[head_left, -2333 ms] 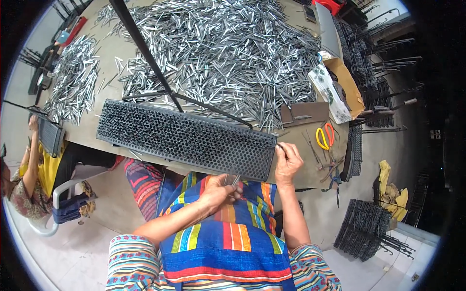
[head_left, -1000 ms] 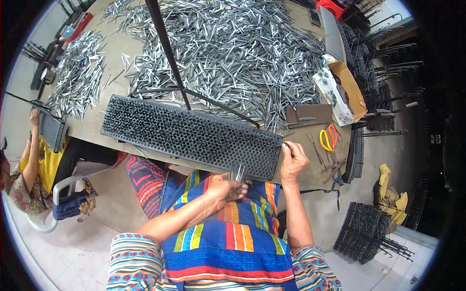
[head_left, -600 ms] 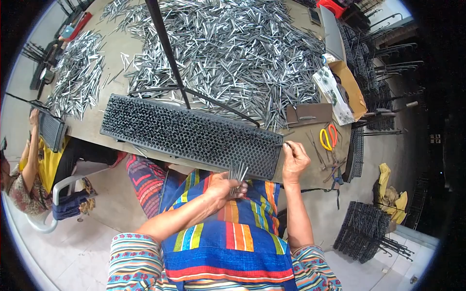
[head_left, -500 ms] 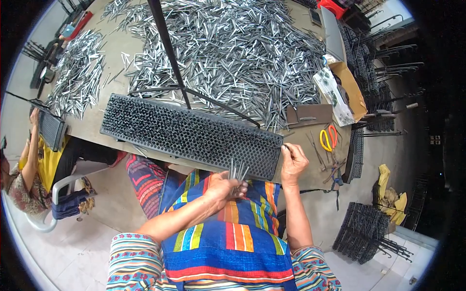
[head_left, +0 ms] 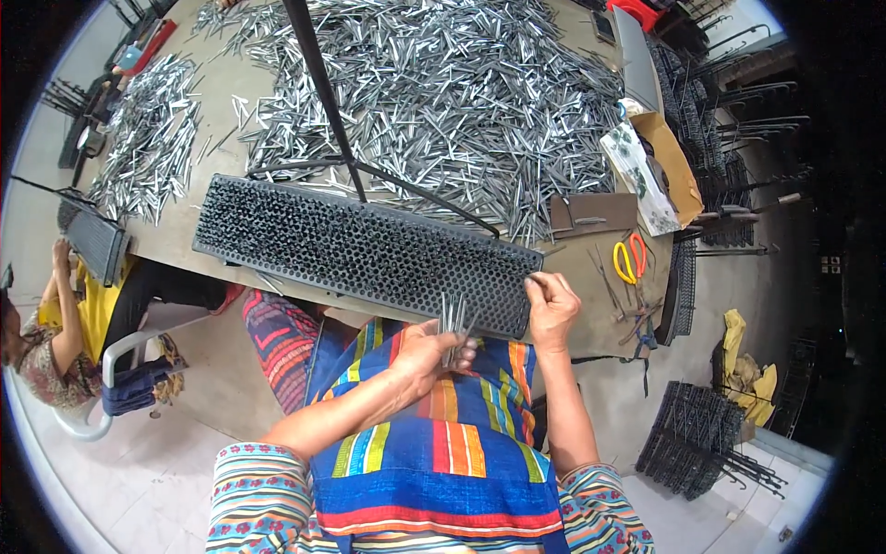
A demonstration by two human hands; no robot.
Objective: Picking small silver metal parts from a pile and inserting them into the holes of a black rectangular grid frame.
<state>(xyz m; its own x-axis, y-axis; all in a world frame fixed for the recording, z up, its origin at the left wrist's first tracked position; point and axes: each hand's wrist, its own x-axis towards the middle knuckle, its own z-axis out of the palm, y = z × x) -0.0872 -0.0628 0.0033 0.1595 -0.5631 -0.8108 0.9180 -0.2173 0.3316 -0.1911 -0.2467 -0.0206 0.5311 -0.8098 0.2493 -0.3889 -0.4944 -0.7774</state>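
A long black perforated rack lies slanted across the table's front edge, with a black metal frame rising from its far side. Dark tips fill many of its holes toward the left; the right part shows mostly bare holes. My left hand, just below the rack's near edge, is closed around a small bundle of thin grey metal rods that point upward. At the rack's right end is my right hand, thumb and fingers pinched together close to the corner. Whatever it pinches is hidden.
A large heap of metal rods covers the table beyond the rack, and a smaller pile lies left. Pliers with yellow and red handles, a brown plate and an open carton are right. A co-worker's hand touches another rack.
My right hand has shifted slightly left, its fingertips now over the rack's right edge. My left hand still holds the rods, a little to the right of before. The co-worker's hand moved down.
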